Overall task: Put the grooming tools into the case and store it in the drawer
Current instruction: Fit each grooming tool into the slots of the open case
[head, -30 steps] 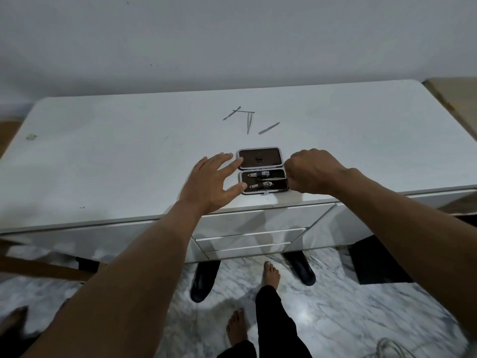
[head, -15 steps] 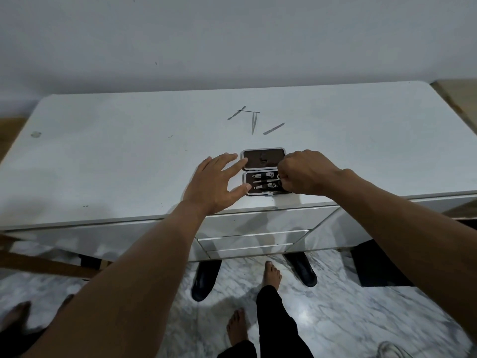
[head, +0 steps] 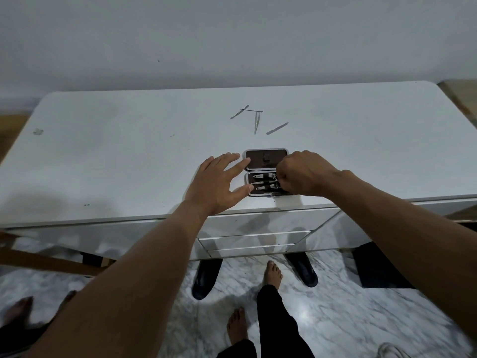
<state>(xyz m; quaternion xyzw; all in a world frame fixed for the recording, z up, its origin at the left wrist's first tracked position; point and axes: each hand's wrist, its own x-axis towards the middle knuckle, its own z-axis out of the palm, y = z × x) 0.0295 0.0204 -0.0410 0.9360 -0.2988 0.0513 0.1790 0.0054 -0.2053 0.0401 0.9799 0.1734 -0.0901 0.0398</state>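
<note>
Near the front edge of the surface (head: 108, 156), the open case (head: 265, 161) lies flat: light, stiff, likely to slide. The left hand (head: 216, 184), grip flat and spread, steadies its left rim. The right hand (head: 303, 174) curls its grip over the clippers (head: 263, 175) inside; whether it pinches one cannot be told. The slim loose tools (head: 256, 122) farther back probably want fingertip pinches.

So the person's arms are bare as far up as you can see, right down to the left hand (head: 216, 184) and right hand (head: 304, 174). Lower down there are plain black trousers (head: 276, 319), cut around the ankle, and bare feet (head: 272, 276) sticking out under them.
</note>
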